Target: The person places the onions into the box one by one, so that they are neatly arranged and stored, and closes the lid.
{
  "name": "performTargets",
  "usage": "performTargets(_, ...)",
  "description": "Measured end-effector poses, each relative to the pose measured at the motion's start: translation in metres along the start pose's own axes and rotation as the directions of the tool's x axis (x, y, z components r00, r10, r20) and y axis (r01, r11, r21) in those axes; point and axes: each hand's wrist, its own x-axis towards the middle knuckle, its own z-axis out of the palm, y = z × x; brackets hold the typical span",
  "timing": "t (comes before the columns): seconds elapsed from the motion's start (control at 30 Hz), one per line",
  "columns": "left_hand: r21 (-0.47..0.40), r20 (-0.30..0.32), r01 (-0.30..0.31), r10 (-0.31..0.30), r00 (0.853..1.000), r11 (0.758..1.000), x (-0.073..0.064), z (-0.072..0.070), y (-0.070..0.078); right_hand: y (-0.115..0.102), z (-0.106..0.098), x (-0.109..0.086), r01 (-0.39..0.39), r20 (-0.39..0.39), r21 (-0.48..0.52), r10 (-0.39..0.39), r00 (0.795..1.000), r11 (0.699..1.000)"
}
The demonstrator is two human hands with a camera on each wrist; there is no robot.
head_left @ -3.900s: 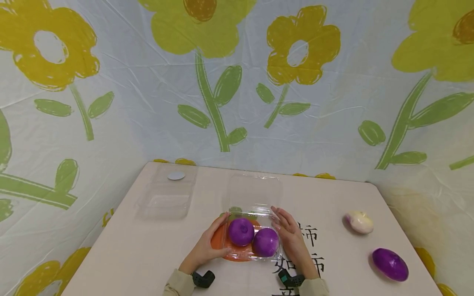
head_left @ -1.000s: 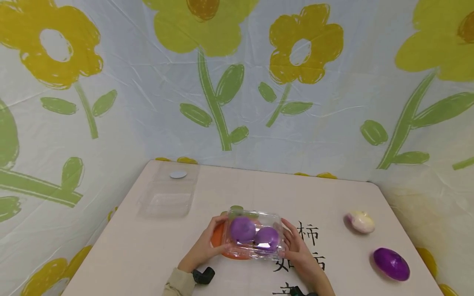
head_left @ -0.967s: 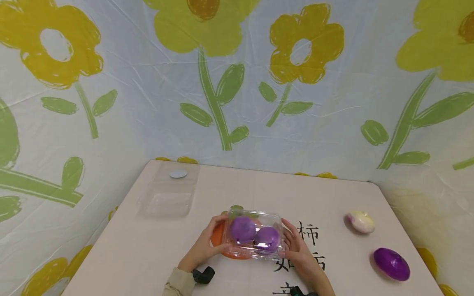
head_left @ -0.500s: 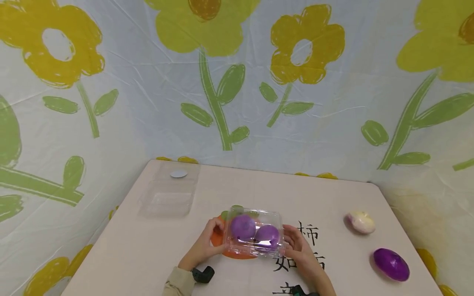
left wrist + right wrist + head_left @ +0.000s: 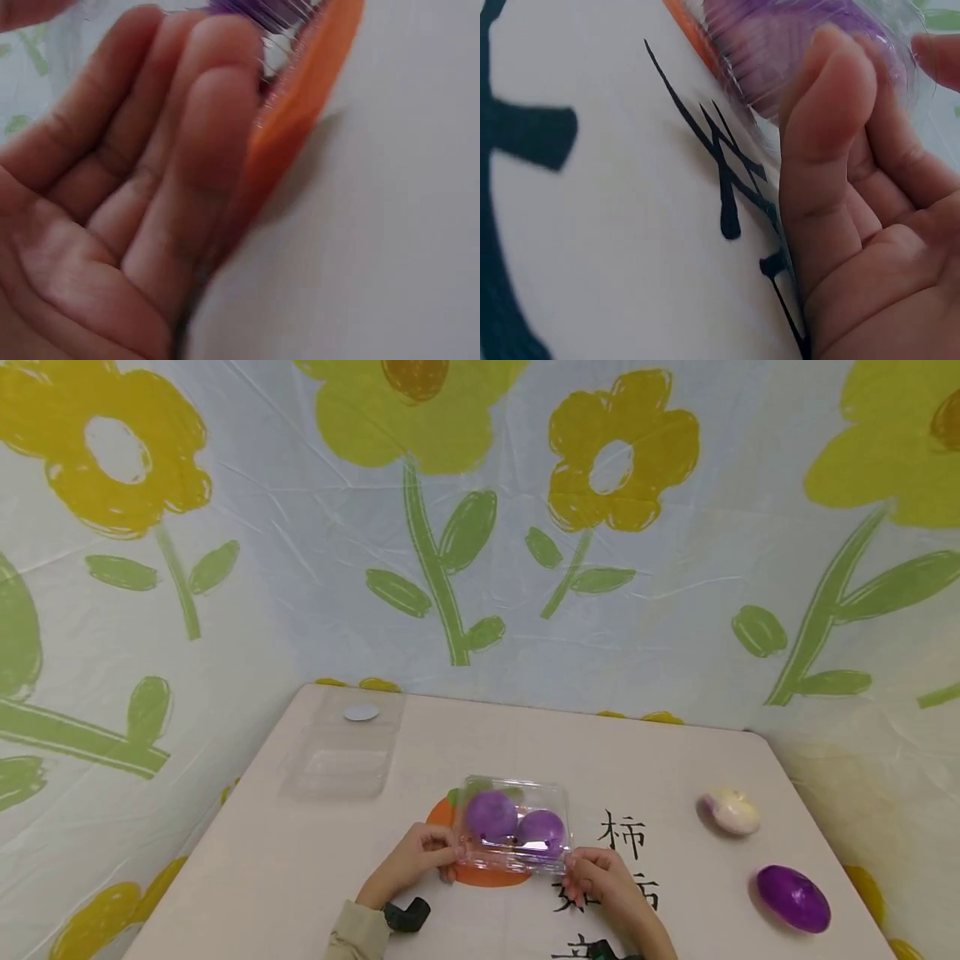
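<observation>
A clear plastic clamshell box [image 5: 551, 795] sits in front of me with its lid down over two round purple onion-like vegetables [image 5: 491, 816]. My left hand [image 5: 416, 857] pinches its front left corner, fingers curled and thumb on the near edge. At the front right corner my right hand [image 5: 606, 881] does the same. In the left wrist view the curled fingers [image 5: 214, 112] lie right at the box's edge, largely covering it. The right wrist view has a purple vegetable [image 5: 772, 52] behind the clear wall, close to the right fingertips.
A second clear clamshell box [image 5: 341, 772] lies open at the back left, with a white oval label [image 5: 362, 712] on its lid. To the right are a white-and-purple bulb [image 5: 731, 812] and a purple oval vegetable [image 5: 792, 899]. An orange persimmon print [image 5: 491, 878] and black characters [image 5: 624, 833] mark the table.
The lid, standing open at first, has come down over the vegetables. Both hands have slid from the box's sides to its front corners, and the box has shifted slightly away from me.
</observation>
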Motion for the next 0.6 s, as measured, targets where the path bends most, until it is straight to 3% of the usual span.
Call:
performTargets(0.1,-0.132,0.063,0.08,-0.072,0.995,0.988,0.0,0.001,0.003,0.002,0.0,0.0,0.014,0.063,0.061,-0.018,0.998,0.998)
performTargets(0.27,-0.309,0.124,0.189,-0.158,0.98,0.932,-0.002,0.002,0.004,0.009,0.003,0.004,0.053,0.113,0.128,-0.067,0.991,0.99)
performTargets(0.37,-0.343,0.114,0.209,-0.18,0.977,0.916,-0.002,0.004,0.003,0.011,0.004,0.005,0.059,0.109,0.142,-0.075,0.991,0.988)
performTargets(0.6,-0.325,0.083,0.21,-0.193,0.978,0.922,-0.002,0.005,0.0,0.013,0.005,0.005,0.091,0.106,0.155,-0.108,0.988,0.984)
